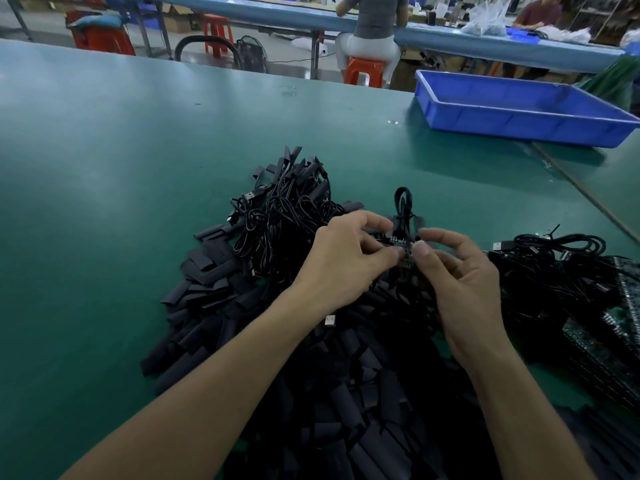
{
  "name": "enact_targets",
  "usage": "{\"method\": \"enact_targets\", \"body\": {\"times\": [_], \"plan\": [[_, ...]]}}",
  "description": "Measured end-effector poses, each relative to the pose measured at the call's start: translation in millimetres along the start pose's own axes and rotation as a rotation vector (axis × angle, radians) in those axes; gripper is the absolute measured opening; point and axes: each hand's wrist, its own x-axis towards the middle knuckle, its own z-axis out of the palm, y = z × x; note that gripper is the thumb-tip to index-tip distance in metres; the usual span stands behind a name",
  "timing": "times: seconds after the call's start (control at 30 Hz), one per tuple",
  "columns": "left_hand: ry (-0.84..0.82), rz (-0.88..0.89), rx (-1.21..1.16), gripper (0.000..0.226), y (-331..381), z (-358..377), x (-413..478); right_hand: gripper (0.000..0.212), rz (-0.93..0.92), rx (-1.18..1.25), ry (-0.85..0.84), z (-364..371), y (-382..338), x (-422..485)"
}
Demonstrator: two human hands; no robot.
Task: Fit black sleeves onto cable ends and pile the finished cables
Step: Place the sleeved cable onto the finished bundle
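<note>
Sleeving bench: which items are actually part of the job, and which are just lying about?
Job: held cable, left hand, right hand, loose sleeves, sleeved cable pile, cable heap on right.
Lying about: blue tray, orange stool.

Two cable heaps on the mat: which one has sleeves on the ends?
The centre heap beyond the left hand: its cable ends stick up capped in black sleeves. The right heap, past the right hand, shows a bare USB plug.
</note>
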Motion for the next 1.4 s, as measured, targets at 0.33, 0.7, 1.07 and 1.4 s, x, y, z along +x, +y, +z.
{"method": "enact_targets", "body": {"times": [0.33, 0.7, 1.07, 1.4], "plan": [[0.106, -0.048, -0.033, 0.015, -4, -1, -1, 0.076, -0.049, -0.502, -0.189, -13, -5, -1], [-0.029, 0.002, 0.026, 0.025, 1, -12, 1, 0.035, -0.323, -0.911, 0.098, -15, -16, -2], [-0.223, 0.505, 0.595, 0.042, 25, -14, -6, 0.053, -0.634, -1.139, 0.052, 1, -19, -9], [0.085, 0.612, 0.439, 0.022, 19, -10, -7, 0.034, -0.513, -1.097, 0.094, -5, -5, -3]]}}
